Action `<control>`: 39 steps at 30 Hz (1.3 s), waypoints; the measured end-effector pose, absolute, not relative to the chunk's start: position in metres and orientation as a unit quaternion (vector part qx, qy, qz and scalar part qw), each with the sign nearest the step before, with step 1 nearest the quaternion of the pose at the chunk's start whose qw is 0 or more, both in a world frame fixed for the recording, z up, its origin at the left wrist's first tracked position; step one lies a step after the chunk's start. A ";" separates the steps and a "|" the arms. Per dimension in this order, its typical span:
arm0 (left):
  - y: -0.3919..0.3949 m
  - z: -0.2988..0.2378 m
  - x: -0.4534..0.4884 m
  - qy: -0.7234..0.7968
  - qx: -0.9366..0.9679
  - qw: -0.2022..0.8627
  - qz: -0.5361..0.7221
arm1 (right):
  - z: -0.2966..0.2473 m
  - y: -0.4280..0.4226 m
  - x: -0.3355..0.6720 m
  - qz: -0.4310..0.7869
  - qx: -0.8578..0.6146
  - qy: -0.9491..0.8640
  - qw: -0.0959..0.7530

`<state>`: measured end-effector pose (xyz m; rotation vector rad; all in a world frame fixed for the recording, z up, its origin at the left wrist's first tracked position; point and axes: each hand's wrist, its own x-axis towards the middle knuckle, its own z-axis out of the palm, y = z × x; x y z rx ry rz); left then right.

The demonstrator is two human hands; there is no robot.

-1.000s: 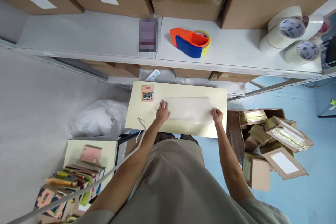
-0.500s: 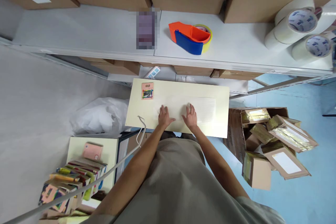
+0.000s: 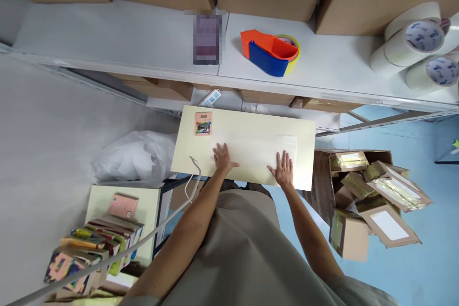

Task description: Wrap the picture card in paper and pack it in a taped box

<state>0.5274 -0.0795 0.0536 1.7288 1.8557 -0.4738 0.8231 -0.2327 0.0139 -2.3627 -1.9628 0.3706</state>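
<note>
A whitish, see-through sheet of packing film [image 3: 256,148] with faint ridges lies flat on the pale yellow board [image 3: 304,153]. At the sheet's left end rests my left hand [image 3: 223,158], palm down with its fingers spread. My right hand [image 3: 284,170] lies open and flat near the right end, thumb pointing inward. Neither hand grasps anything. To the upper left of the sheet is a small pink boxed item [image 3: 203,124] with a colourful picture. Close to my left wrist, a white cord [image 3: 195,165] hangs over the board's front edge.
An orange and blue tape dispenser [image 3: 268,53] and several tape rolls [image 3: 424,37] sit on the shelf [image 3: 143,40]. At right, a large carton [image 3: 322,186] holds several taped boxes. A plastic bag [image 3: 136,155] and a side table [image 3: 148,201] with packaged goods are at left.
My right hand has slid right along the sheet, away from my left hand. The left hand stays at nearly the same place on the board. The view has shifted slightly.
</note>
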 end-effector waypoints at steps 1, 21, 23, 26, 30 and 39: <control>-0.081 0.053 0.527 0.695 0.642 0.274 -0.171 | 0.014 -0.234 0.825 0.120 -0.762 -0.636 0.024; -0.023 0.074 0.436 0.676 0.656 0.334 0.021 | 0.064 -0.140 0.693 0.265 -0.783 -0.546 0.140; -0.007 0.075 0.411 0.699 0.631 0.331 0.057 | 0.068 -0.103 0.642 0.353 -0.743 -0.533 0.198; 0.016 0.073 0.374 0.733 0.594 0.317 0.095 | 0.065 -0.048 0.572 0.500 -0.688 -0.468 0.240; 0.043 0.063 0.339 0.748 0.562 0.338 0.100 | 0.049 0.000 0.514 0.567 -0.714 -0.346 0.222; 0.060 0.043 0.334 0.731 0.480 0.462 0.149 | 0.028 0.006 0.505 0.631 -0.713 -0.136 0.272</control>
